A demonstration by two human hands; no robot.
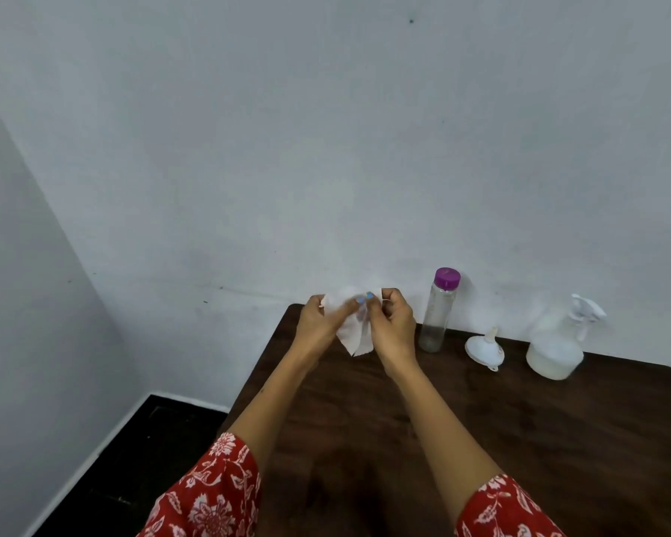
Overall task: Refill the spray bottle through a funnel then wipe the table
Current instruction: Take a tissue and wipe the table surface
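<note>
A white tissue [352, 339] hangs in the air above the far left part of the dark wooden table [481, 439]. My left hand [322, 319] pinches its left side and my right hand [394, 323] pinches its right side. The white spray bottle [556, 350], with its trigger head on and pale liquid in its lower part, stands at the far right. A white funnel [485, 348] lies on its side between that bottle and a clear bottle with a purple cap [438, 312], which stands upright near the wall.
A pale wall runs right behind the table's far edge. The table's left edge drops to a black floor [140, 459] with a white skirting board. Red floral sleeves cover both forearms near the bottom of the view.
</note>
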